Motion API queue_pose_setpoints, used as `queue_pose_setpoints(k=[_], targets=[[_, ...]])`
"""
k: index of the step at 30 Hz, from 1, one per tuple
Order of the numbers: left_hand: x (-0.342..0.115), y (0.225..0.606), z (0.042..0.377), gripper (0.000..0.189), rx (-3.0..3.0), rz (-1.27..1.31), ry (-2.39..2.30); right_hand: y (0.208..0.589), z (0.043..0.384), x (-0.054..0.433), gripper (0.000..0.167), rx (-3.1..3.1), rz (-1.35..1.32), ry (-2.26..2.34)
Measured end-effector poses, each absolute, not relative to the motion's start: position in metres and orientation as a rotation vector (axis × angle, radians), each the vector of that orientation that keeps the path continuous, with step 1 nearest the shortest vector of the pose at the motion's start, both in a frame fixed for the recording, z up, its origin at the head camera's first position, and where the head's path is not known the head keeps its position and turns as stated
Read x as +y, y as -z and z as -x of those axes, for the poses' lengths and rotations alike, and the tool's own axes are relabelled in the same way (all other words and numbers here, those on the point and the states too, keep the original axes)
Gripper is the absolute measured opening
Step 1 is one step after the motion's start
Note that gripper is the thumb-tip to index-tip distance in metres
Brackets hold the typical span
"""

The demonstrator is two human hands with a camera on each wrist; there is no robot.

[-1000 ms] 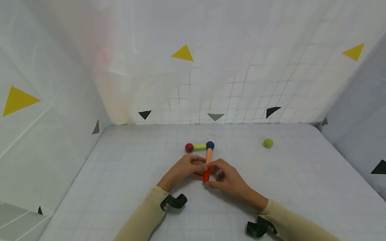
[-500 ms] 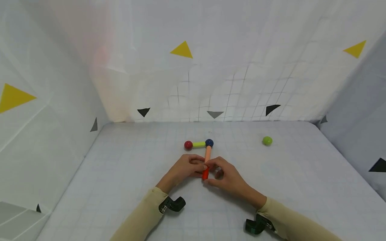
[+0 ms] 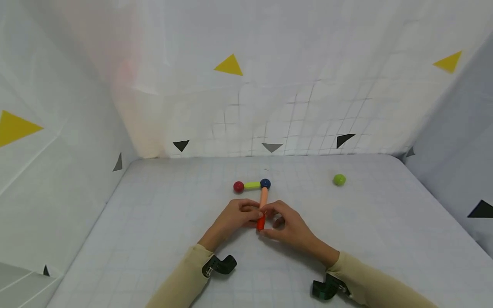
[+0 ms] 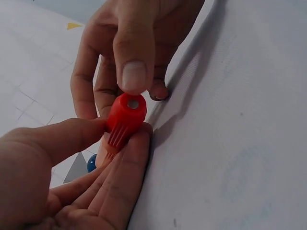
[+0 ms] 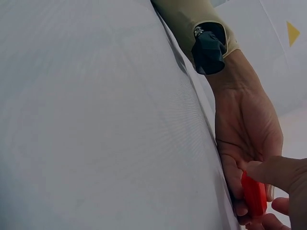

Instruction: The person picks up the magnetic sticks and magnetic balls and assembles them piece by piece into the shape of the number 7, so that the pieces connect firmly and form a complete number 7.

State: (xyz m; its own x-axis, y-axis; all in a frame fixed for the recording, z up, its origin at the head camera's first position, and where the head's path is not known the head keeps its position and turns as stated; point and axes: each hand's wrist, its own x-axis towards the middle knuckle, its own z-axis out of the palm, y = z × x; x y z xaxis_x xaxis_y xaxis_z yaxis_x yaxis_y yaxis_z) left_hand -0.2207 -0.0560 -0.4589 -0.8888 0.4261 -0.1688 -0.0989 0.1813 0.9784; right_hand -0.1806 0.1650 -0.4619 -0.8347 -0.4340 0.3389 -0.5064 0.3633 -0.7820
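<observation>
My left hand (image 3: pixel 235 216) pinches a red magnetic building stick (image 3: pixel 261 223) between thumb and fingers, from its left side. From the right, my right hand (image 3: pixel 290 224) holds the same stick, thumb at its near end and index finger by its far end. The left wrist view shows a grey metal magnet (image 4: pixel 133 103) in that near end. Beyond it, in line, lies an orange stick (image 3: pixel 263 196) that runs to a dark blue ball (image 3: pixel 265 183). A yellow-green stick (image 3: pixel 252 185) joins this ball to a dark red ball (image 3: pixel 239 187). Fingers partly hide where red and orange meet.
A light green ball (image 3: pixel 339 179) lies apart at the back right of the white, grid-marked table (image 3: pixel 154 239). White sheeting (image 3: pixel 185 85) with yellow and black triangles rises behind and at both sides. Each wrist carries a dark camera (image 3: pixel 225 264).
Both hands keep their grip on the red stick, almost unmoved. The whole head view has shifted slightly; the sticks and balls keep their arrangement.
</observation>
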Motion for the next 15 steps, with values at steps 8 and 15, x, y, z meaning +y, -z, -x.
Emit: queue_pose_setpoints(k=[8, 15], targets=[[-0.056, 0.459, 0.219, 0.038, 2.022, -0.320, -1.790, 0.460, 0.181, 0.169, 0.054, -2.513, -0.889, -1.446], [-0.053, 0.459, 0.220, 0.037, 2.010, -0.288, -1.785, 0.446, 0.186, 0.180, 0.052, -2.569, -0.760, -1.452]])
